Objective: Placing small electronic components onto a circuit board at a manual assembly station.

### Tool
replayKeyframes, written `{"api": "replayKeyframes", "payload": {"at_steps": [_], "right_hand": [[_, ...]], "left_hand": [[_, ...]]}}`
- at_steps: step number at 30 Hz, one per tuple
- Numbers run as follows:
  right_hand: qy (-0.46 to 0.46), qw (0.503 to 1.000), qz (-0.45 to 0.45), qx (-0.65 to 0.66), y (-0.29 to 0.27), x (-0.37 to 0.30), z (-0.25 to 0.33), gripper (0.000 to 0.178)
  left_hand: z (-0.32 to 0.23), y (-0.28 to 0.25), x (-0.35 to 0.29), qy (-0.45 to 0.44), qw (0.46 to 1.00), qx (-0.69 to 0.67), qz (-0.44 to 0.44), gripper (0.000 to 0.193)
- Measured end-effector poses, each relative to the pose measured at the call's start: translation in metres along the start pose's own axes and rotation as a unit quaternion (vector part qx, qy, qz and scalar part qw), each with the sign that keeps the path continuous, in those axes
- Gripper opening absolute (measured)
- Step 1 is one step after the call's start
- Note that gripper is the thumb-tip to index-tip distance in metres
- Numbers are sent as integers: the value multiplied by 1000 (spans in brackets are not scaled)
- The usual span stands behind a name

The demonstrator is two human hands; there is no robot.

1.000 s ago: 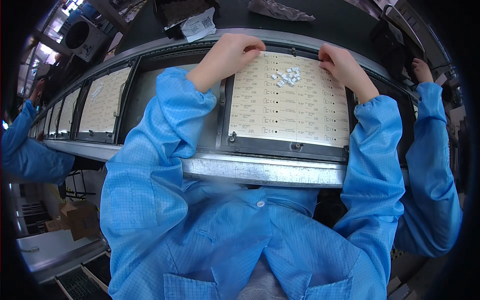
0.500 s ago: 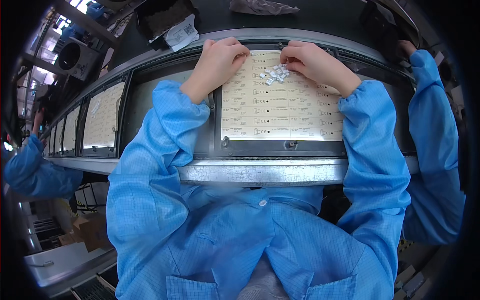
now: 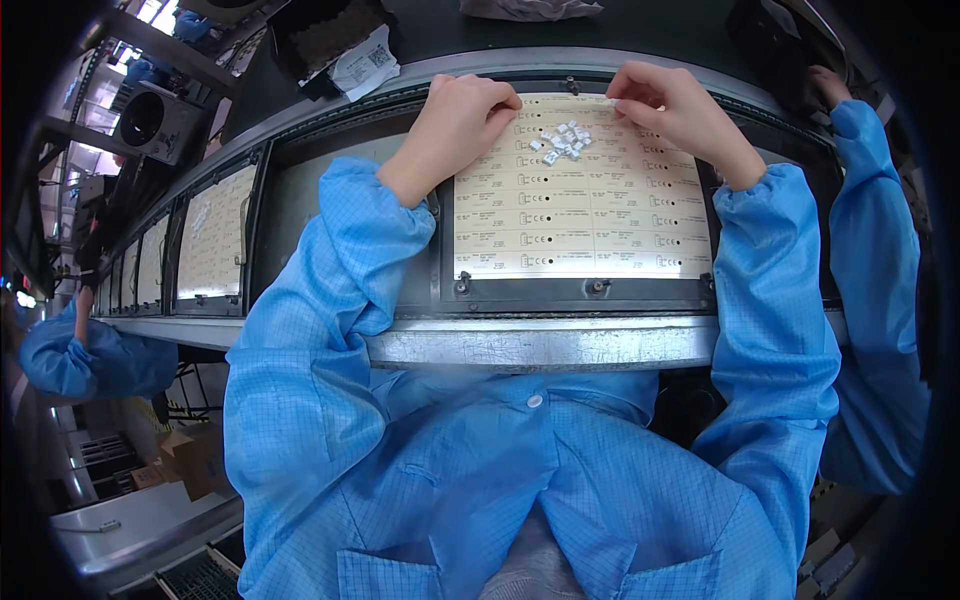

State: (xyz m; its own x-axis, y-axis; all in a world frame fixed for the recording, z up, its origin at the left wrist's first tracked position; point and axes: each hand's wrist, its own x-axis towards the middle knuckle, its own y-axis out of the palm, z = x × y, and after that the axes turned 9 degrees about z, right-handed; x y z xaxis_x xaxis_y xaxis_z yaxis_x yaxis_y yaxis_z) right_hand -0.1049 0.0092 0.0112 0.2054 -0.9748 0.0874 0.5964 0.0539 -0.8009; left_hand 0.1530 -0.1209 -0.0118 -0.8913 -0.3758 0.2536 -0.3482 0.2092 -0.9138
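head view: two bare hands in blue sleeves reach over a cream printed panel (image 3: 600,215), seated in a black frame (image 3: 530,293). the left hand (image 3: 500,108) is at the panel's far left area, thumb and fingertips drawn close; whether anything is between them, i cannot tell. the right hand (image 3: 616,106) is at the far edge, thumb and fingers curled toward each other, with a pale fleck at the tips; i cannot tell whether they are clamped on it. a loose pile of small white parts (image 3: 562,145) lies on the panel between the hands, slightly nearer the wearer than the fingertips.

for pieces this small, a light fingertip pinch, one part at a time, would seem best, with wrists raised so neither hand brushes the pile.

the fingers cover the print beneath them, and the right hand and sleeve hide the panel's far right corner. the pile's overlapping pieces are hard to count. beyond the left hand, on the dark desk (image 3: 450,40), a black tray (image 3: 318,40) has murky contents; a crumpled wrapper (image 3: 530,9), beyond both hands, is cut off above.
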Motion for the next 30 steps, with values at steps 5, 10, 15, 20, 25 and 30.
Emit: {"api": "replayKeyframes", "payload": {"at_steps": [5, 10, 15, 20, 25, 30], "right_hand": [[18, 999, -32, 15, 0, -2, 5, 9], [48, 998, 5, 51, -3, -2, -4, 10], [51, 993, -12, 103, -9, -14, -17, 11], [49, 993, -45, 97, -15, -18, -27, 11], [110, 993, 23, 28, -12, -17, -21, 10], [139, 990, 12, 20, -5, -11, -18, 13]], "left_hand": [[-6, -1, -4, 32, 995, 92, 4, 12], [-11, 0, -4, -8, 995, 99, -2, 13], [-40, -9, -11, -41, 997, 15, 60, 17], [-37, -4, -12, -46, 996, 18, 73, 19], [-35, -10, -10, -69, 993, -44, 80, 16], [-20, -4, -12, -69, 994, -76, 42, 19]]}}
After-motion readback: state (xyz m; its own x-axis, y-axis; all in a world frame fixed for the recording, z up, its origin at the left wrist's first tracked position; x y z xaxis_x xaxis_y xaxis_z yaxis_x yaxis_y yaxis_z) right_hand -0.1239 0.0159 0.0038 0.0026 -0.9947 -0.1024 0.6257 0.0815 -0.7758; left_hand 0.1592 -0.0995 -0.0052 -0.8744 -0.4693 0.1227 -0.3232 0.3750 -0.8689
